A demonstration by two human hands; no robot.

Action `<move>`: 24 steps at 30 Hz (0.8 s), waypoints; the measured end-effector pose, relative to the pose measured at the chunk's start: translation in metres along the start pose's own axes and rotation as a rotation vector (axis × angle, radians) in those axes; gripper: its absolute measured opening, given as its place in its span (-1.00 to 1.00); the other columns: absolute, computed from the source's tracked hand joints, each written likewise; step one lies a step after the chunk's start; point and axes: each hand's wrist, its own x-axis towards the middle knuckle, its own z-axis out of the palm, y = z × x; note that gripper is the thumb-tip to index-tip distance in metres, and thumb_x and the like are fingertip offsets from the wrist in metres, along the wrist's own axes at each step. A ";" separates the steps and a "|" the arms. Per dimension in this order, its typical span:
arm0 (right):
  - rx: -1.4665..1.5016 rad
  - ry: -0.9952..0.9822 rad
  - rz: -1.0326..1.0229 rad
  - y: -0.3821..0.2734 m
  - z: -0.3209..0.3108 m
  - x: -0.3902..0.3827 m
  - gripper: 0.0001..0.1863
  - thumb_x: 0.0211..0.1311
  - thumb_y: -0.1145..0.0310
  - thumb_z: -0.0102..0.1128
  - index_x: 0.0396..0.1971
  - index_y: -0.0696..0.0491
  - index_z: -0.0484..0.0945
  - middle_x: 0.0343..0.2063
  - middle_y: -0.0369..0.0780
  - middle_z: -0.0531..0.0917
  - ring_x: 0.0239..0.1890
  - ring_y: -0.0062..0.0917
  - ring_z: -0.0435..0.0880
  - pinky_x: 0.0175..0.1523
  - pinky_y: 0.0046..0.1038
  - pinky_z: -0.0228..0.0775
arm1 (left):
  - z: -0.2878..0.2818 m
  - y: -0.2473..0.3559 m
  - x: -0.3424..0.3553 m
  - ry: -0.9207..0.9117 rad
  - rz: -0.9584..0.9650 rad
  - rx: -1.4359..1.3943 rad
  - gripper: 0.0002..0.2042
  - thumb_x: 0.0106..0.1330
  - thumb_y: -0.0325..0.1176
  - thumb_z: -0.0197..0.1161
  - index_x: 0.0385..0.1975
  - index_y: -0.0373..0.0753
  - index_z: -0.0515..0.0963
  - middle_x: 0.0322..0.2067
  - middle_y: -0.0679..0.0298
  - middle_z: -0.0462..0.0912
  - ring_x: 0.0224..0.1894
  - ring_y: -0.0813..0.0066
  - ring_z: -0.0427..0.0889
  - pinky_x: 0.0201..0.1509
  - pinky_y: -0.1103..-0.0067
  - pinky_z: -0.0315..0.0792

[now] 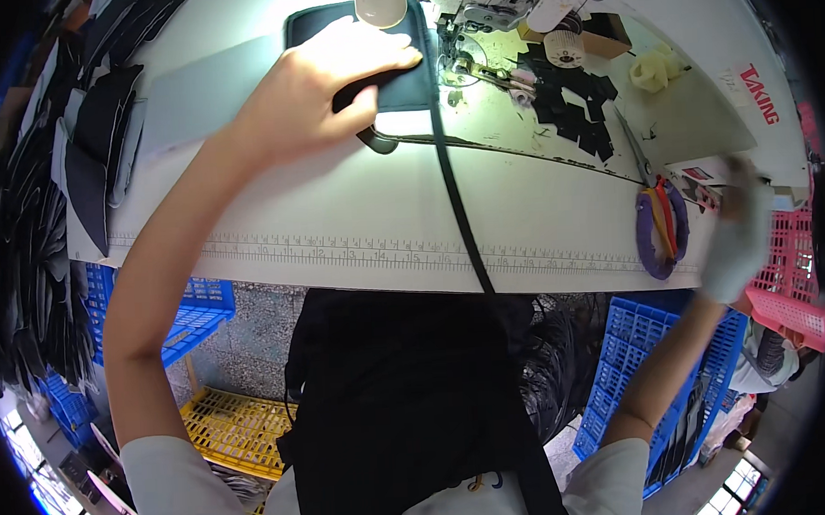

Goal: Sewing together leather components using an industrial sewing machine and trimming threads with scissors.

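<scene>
Up the arm from the bare left hand (336, 88) comes the short pale-grey left sleeve (176, 484) of a T-shirt (433, 514) with a small yellow-and-dark print (482, 482), a black apron (400, 387) lies between both hands, and a whitish, blurred glove (737, 257) covers much of the right hand (742, 220), above a matching right sleeve (614, 477).
</scene>
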 end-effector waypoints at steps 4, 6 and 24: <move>0.307 -0.657 -0.168 -0.156 0.052 -0.017 -0.44 -0.14 0.59 0.35 0.01 -0.01 0.65 -0.08 -0.28 0.69 -0.24 -0.50 0.61 -0.15 -0.47 0.43 | 0.001 -0.015 0.022 -0.026 0.111 0.010 -0.50 0.12 -0.41 0.17 0.12 0.10 0.66 0.01 0.26 0.71 -0.50 0.43 0.52 -0.37 0.59 0.48; 0.343 -0.500 -0.317 -0.191 0.068 -0.005 -0.42 -0.10 0.59 0.37 0.06 -0.03 0.64 -0.01 -0.30 0.67 -0.28 -0.52 0.60 -0.25 -0.54 0.41 | 0.002 -0.018 0.029 -0.035 0.138 -0.024 -0.49 0.10 -0.40 0.17 0.12 0.10 0.65 0.04 0.28 0.70 -0.37 0.37 0.61 -0.22 0.56 0.54; 0.500 -0.546 -0.061 -0.242 0.046 -0.016 -0.60 0.04 0.55 0.40 -0.04 0.10 0.65 0.07 -0.10 0.61 -0.19 -0.36 0.68 -0.14 -0.45 0.55 | -0.002 -0.033 0.038 -0.053 0.130 -0.004 -0.49 0.01 -0.31 0.24 0.08 0.08 0.66 0.14 0.28 0.63 0.07 0.19 0.62 0.27 0.38 0.48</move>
